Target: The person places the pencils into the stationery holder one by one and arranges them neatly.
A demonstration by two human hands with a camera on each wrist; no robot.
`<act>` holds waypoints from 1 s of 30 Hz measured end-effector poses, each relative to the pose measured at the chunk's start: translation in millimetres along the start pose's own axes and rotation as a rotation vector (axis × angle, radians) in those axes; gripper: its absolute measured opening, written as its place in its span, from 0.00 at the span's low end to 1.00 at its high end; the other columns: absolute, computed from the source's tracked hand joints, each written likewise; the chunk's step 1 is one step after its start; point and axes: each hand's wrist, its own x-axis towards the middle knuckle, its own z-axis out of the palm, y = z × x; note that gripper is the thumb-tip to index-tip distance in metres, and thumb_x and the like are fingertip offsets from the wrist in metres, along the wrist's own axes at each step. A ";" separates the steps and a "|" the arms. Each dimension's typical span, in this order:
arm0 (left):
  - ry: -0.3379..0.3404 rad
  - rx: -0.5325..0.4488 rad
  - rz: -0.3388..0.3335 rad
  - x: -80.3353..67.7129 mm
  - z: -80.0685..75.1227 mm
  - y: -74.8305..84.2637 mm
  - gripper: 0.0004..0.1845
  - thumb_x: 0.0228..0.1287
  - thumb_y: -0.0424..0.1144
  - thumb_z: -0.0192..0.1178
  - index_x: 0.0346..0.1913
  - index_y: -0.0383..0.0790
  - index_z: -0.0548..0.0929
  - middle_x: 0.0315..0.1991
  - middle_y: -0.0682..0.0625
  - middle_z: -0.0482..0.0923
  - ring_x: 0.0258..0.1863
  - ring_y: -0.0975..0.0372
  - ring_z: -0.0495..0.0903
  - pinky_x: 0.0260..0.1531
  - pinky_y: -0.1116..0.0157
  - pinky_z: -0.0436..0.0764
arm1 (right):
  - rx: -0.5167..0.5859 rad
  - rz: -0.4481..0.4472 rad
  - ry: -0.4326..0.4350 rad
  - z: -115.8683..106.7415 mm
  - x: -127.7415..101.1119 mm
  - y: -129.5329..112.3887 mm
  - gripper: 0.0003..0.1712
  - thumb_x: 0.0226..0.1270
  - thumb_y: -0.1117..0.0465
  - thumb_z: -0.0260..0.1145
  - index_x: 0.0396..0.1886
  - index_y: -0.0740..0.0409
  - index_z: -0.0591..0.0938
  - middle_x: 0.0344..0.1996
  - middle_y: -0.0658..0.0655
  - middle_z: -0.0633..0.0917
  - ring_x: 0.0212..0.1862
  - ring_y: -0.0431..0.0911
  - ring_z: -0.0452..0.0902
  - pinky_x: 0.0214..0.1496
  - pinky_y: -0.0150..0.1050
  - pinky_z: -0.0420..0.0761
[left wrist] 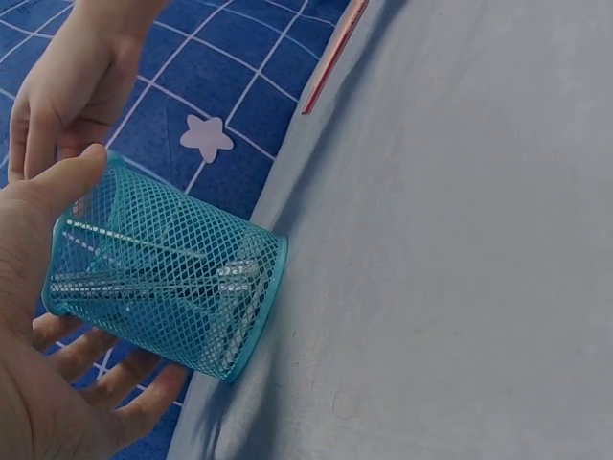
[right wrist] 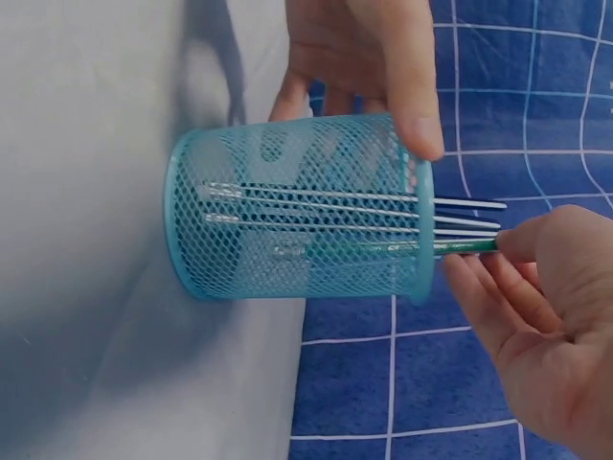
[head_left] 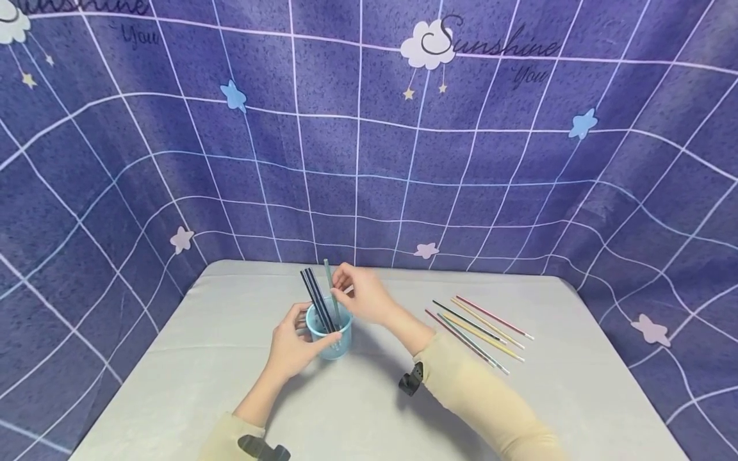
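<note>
A light-blue mesh pencil cup (head_left: 339, 349) stands on the table with my left hand (head_left: 293, 349) around it, thumb at the near rim and fingers on the far side. Several dark blue pencils (head_left: 315, 293) lean inside it towards the left. With thumb and fingers, my right hand (head_left: 367, 296) pinches the upper part of a green pencil (right wrist: 450, 246), whose lower end is inside the cup. Through the mesh, silver ferrules show at the pencils' lower ends. In the left wrist view the cup (left wrist: 182, 268) rests between my left thumb and fingers.
To the right of the cup several loose pencils lie slanted on the pale cloth-covered table (head_left: 190, 358), among them a red pencil (head_left: 492, 316), a yellow pencil (head_left: 490, 338) and a black pencil (head_left: 467, 320). A blue patterned curtain (head_left: 380, 147) encloses the table's back and sides.
</note>
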 end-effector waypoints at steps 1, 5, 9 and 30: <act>-0.001 0.001 -0.002 -0.4 0.1 0.0 0.42 0.49 0.48 0.86 0.67 0.45 0.77 0.56 0.43 0.88 0.54 0.47 0.89 0.53 0.52 0.92 | -0.022 -0.005 -0.003 1.8 -0.4 0.6 0.06 0.73 0.68 0.69 0.44 0.61 0.80 0.38 0.58 0.88 0.42 0.48 0.89 0.41 0.23 0.87; -0.007 0.004 -0.007 -1.6 0.0 0.2 0.42 0.50 0.49 0.86 0.67 0.45 0.77 0.56 0.42 0.87 0.55 0.46 0.89 0.54 0.50 0.92 | -0.103 -0.013 -0.017 7.6 -1.5 0.5 0.06 0.72 0.67 0.70 0.43 0.61 0.80 0.36 0.56 0.89 0.39 0.45 0.88 0.39 0.22 0.85; -0.009 0.005 -0.005 -1.8 -0.3 0.1 0.42 0.51 0.49 0.85 0.67 0.45 0.77 0.56 0.42 0.87 0.56 0.46 0.88 0.55 0.49 0.91 | -0.174 -0.016 -0.014 12.9 -0.5 -2.1 0.06 0.72 0.67 0.70 0.42 0.61 0.81 0.34 0.55 0.89 0.37 0.44 0.87 0.37 0.22 0.84; -0.008 -0.005 0.009 -1.1 -0.2 4.0 0.40 0.52 0.48 0.85 0.67 0.43 0.77 0.56 0.42 0.88 0.55 0.46 0.88 0.53 0.50 0.92 | -0.299 0.047 0.022 17.6 0.4 -10.9 0.05 0.72 0.67 0.70 0.44 0.64 0.86 0.36 0.57 0.93 0.38 0.45 0.91 0.40 0.25 0.89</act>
